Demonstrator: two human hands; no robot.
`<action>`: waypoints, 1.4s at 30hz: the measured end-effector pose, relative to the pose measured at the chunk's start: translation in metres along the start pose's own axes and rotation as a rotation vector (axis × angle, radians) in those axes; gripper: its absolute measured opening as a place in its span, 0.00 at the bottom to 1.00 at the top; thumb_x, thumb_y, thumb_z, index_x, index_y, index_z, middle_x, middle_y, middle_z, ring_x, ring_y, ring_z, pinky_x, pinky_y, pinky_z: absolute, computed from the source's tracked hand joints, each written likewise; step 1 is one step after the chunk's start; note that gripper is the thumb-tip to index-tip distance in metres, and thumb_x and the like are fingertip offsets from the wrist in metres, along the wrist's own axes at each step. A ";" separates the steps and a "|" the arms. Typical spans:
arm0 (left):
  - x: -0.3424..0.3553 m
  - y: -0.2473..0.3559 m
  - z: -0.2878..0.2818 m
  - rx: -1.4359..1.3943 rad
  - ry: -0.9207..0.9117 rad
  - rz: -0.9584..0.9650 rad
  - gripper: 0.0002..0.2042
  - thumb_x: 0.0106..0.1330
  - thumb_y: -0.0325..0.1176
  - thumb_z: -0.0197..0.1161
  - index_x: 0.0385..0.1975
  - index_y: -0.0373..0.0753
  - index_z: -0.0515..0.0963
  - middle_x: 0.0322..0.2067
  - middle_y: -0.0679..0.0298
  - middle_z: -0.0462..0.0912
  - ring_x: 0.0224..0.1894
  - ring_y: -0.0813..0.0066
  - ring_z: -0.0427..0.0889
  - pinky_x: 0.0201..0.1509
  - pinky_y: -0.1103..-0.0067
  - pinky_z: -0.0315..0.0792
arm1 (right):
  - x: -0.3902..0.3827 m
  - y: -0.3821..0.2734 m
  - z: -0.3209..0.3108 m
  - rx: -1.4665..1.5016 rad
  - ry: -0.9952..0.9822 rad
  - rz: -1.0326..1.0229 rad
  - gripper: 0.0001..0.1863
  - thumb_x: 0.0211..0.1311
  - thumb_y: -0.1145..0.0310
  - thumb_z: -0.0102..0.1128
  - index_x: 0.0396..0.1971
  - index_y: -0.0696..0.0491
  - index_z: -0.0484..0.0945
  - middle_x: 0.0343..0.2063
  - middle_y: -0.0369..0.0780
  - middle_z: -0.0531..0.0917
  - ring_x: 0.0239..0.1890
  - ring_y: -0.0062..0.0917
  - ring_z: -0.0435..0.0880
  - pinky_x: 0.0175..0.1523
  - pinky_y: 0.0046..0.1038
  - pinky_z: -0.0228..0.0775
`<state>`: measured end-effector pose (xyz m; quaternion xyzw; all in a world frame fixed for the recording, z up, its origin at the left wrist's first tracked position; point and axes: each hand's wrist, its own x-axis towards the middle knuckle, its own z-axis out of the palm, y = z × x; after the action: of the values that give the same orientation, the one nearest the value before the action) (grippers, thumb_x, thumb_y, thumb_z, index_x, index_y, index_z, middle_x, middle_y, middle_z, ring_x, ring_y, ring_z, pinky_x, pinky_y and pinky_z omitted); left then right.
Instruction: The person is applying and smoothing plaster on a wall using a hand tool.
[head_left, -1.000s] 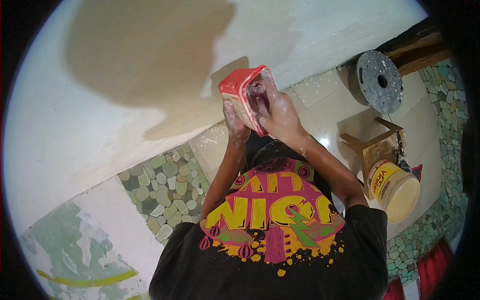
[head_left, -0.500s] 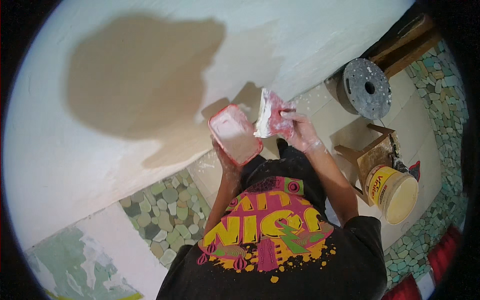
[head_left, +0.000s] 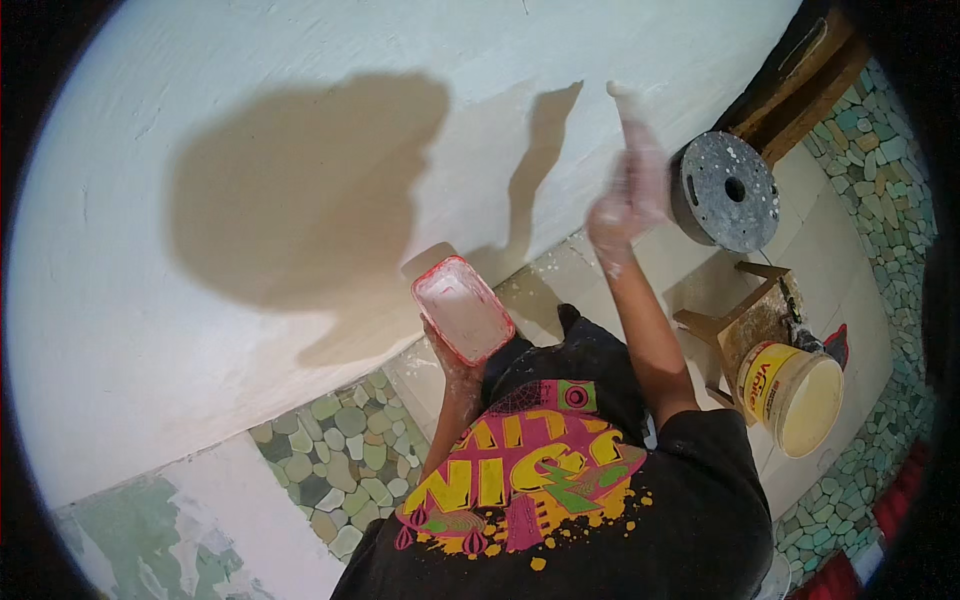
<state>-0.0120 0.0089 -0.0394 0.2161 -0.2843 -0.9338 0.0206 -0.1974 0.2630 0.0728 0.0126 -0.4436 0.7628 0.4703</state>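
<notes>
My left hand [head_left: 452, 368] grips a red-rimmed rectangular tub [head_left: 497, 346] from below and the side, its fingers mostly hidden behind it. White paste coats the inside of the tub. Raised near the wall [head_left: 330, 45], my right hand [head_left: 622, 212] is smeared by motion and dusted white. In it is a reddish putty spreader [head_left: 643, 150], now seen nearly edge-on and blurred, with a dab of white paste [head_left: 614, 89] at its far end. Whether the spreader touches the wall I cannot tell.
To the right stand a grey paste-spotted disc-topped drum [head_left: 733, 192], a small wooden stool [head_left: 752, 318] and a white bucket with a yellow label [head_left: 806, 408]. Wooden beams [head_left: 815, 85] lean at the upper right. Pebble tiling [head_left: 345, 440] borders pale floor tiles.
My right hand has swung up and away from the tub with the spreader, turning it edge-on beside the wall. The tub in my left hand sits slightly lower in view.
</notes>
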 end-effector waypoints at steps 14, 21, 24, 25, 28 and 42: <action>0.001 -0.001 -0.006 0.084 -0.008 -0.061 0.33 0.71 0.64 0.47 0.67 0.47 0.66 0.59 0.61 0.76 0.58 0.59 0.78 0.61 0.59 0.75 | -0.088 0.085 -0.135 -0.813 -0.516 0.232 0.22 0.67 0.78 0.55 0.61 0.57 0.75 0.57 0.45 0.82 0.58 0.32 0.82 0.63 0.31 0.71; 0.000 0.003 -0.008 0.061 -0.045 -0.098 0.36 0.67 0.65 0.52 0.69 0.49 0.62 0.61 0.60 0.74 0.59 0.56 0.77 0.62 0.54 0.74 | 0.024 0.030 -0.030 -0.185 -0.138 0.476 0.16 0.68 0.76 0.56 0.52 0.67 0.78 0.44 0.44 0.85 0.45 0.23 0.83 0.52 0.28 0.76; 0.000 0.001 -0.005 0.058 -0.049 -0.099 0.36 0.68 0.65 0.52 0.69 0.49 0.62 0.62 0.61 0.73 0.61 0.56 0.76 0.63 0.55 0.73 | 0.001 0.032 -0.011 -0.294 -0.292 0.304 0.15 0.66 0.77 0.58 0.51 0.63 0.81 0.42 0.42 0.85 0.44 0.23 0.83 0.51 0.27 0.77; 0.000 0.003 -0.005 0.062 -0.052 -0.094 0.36 0.68 0.65 0.52 0.69 0.49 0.62 0.62 0.61 0.73 0.61 0.56 0.76 0.63 0.55 0.73 | -0.014 0.028 -0.002 -0.458 -0.405 0.074 0.15 0.65 0.78 0.60 0.50 0.61 0.82 0.41 0.40 0.85 0.45 0.23 0.83 0.51 0.27 0.77; -0.002 0.004 -0.001 0.083 -0.075 -0.090 0.35 0.68 0.64 0.51 0.69 0.49 0.62 0.63 0.62 0.72 0.62 0.57 0.75 0.64 0.55 0.72 | -0.047 -0.003 0.025 -0.544 -0.537 -0.083 0.15 0.63 0.80 0.58 0.48 0.59 0.83 0.39 0.38 0.84 0.44 0.23 0.82 0.49 0.26 0.76; -0.012 0.008 0.020 -0.023 -0.057 -0.131 0.36 0.68 0.67 0.49 0.66 0.44 0.67 0.56 0.56 0.78 0.54 0.53 0.80 0.58 0.57 0.77 | -0.002 0.040 0.001 -0.754 -0.540 -0.501 0.26 0.54 0.87 0.59 0.53 0.51 0.82 0.56 0.45 0.79 0.59 0.38 0.79 0.63 0.36 0.71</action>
<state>-0.0102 0.0147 -0.0152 0.2072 -0.2593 -0.9422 -0.0461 -0.2258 0.2543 0.0452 0.1446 -0.7759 0.3841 0.4791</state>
